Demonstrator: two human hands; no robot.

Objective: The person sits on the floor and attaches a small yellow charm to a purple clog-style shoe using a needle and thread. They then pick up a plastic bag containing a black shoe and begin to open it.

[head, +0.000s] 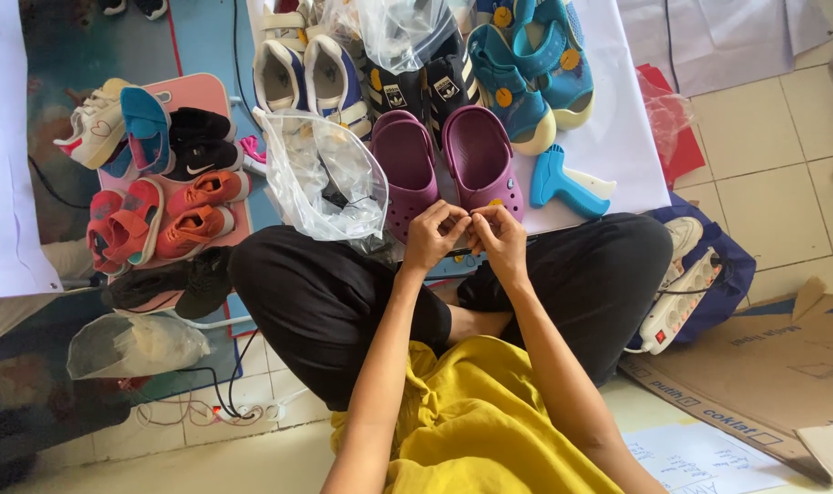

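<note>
We see the purple clogs at upper centre as smooth moulded plastic with a dull sheen; the clear bag beside them is thin crinkled plastic film, glossy where it catches light; the blue tagging gun at centre right looks like hard matt plastic; the trousers are matt black cloth, the yellow top soft creased cloth; the cardboard at lower right is rough brown; the floor tiles are smooth and faintly glossy.

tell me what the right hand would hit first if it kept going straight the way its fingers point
Probably the purple clog just ahead of the right hand; its heel end lies nearest along that line. Depth is hard to judge from above, so the hand might pass over it.
</note>
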